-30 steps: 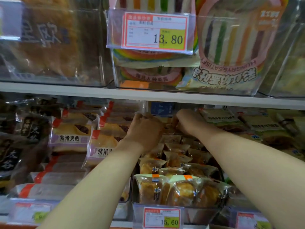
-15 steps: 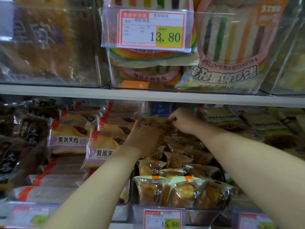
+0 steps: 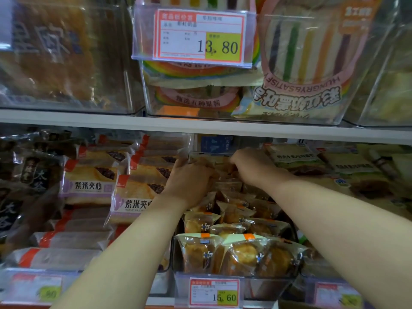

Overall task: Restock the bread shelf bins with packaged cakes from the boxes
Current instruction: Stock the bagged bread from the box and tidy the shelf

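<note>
White shelf board [image 3: 200,128] spans view; price tag [image 3: 200,36] above.

The clear bin [image 3: 269,286] is packed. Packaged cakes [image 3: 240,255] run front to back in rows, each a golden-brown round cake in a clear wrapper. Each wrapper has an orange-and-white strip along the top seal and a small dark blue mark on the front. The front row stands upright, shoulder to shoulder, against the bin's front wall. Behind it the packs overlap and tilt back, climbing higher toward the rear. Right at the back, the rear pack [image 3: 219,167] sits on top of the pile. It's gripped between the left hand [image 3: 189,181] and the right hand [image 3: 252,167], its detail blurred.
</note>
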### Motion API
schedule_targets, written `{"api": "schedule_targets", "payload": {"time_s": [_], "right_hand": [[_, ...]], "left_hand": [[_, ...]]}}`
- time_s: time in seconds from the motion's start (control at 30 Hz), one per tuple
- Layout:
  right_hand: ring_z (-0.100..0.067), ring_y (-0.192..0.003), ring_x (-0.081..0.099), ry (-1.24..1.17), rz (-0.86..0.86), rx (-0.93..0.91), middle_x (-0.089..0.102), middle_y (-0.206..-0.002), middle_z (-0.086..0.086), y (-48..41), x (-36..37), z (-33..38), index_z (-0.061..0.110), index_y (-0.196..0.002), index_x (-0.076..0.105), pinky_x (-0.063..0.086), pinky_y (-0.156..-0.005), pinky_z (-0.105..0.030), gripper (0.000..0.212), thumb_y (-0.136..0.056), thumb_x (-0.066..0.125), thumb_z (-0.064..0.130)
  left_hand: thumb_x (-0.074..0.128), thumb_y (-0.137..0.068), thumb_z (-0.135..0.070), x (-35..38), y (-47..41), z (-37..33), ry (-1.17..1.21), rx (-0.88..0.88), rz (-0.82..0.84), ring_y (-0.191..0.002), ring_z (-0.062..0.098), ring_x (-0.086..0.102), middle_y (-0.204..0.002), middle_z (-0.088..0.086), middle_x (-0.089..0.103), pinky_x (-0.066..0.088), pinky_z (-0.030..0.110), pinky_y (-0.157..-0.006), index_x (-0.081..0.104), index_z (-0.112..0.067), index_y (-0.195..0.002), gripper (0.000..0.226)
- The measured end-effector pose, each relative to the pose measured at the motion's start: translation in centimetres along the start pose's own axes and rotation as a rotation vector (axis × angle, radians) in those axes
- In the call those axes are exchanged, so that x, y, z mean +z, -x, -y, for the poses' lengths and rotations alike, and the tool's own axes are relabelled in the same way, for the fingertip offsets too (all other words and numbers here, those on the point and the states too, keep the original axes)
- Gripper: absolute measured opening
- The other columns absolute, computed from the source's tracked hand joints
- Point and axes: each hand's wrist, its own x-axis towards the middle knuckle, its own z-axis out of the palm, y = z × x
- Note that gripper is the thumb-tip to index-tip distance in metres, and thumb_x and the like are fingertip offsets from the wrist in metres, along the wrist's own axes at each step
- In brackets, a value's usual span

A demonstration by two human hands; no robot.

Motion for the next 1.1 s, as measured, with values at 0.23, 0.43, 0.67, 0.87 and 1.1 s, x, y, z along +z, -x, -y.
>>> {"api": "schedule_targets", "payload": {"time_s": [0.23,0.43,0.67,0.87,1.1], "right_hand": [[-0.019,-0.095,0.059,-0.138,-0.06,0.005,0.062,-0.097,0.005,1.4,-2.1,-0.8,0.021,-0.097,0.07,0.048,-0.086,-0.032,0.019,-0.089,0.058,0.009],[-0.013,-0.091,0.059,-0.132,0.261,-0.084,0.065,-0.107,0.004,5.0,-3.8,0.5,0.019,-0.107,0.068,0.045,-0.077,-0.024,0.018,-0.089,0.064,0.021],[-0.016,-0.088,0.062,-0.085,0.194,-0.067,0.067,-0.098,0.001,5.5,-2.3,1.5,0.018,-0.096,0.069,0.051,-0.081,-0.031,0.009,-0.09,0.064,0.021],[-0.014,-0.086,0.061,-0.114,0.147,-0.095,0.067,-0.097,0.001,5.0,-1.0,1.7,0.016,-0.097,0.069,0.048,-0.08,-0.028,0.012,-0.093,0.058,0.015],[-0.014,-0.102,0.06,-0.244,0.175,-0.089,0.064,-0.119,0.004,6.8,-4.1,0.9,0.022,-0.116,0.066,0.044,-0.085,-0.022,0.024,-0.094,0.059,0.019]], "left_hand": [[0.042,-0.1,-0.03,-1.2,0.8,0.0,0.177,-0.074,-0.045,-0.123,0.014,0.048,-0.132,-0.011,0.053,0.02,0.041,-0.115,0.063,-0.033,-0.118,0.027],[0.039,-0.1,-0.035,-2.4,1.5,-1.0,0.043,-0.12,0.066,-0.128,0.016,0.045,-0.129,-0.009,0.059,0.015,0.041,-0.114,0.061,-0.034,-0.121,0.031],[0.041,-0.099,-0.03,-2.1,1.0,-1.7,-0.002,-0.144,0.18,-0.132,0.019,0.04,-0.131,-0.006,0.058,0.015,0.042,-0.115,0.061,-0.032,-0.124,0.032],[0.035,-0.102,-0.031,-2.0,1.1,-2.1,0.054,-0.126,0.172,-0.13,0.012,0.044,-0.128,-0.012,0.06,0.006,0.045,-0.118,0.058,-0.039,-0.121,0.031],[0.041,-0.1,-0.033,-2.5,3.3,-2.3,0.223,-0.142,0.0,-0.136,0.02,0.037,-0.135,-0.01,0.056,0.01,0.042,-0.118,0.056,-0.041,-0.126,0.031]]}}
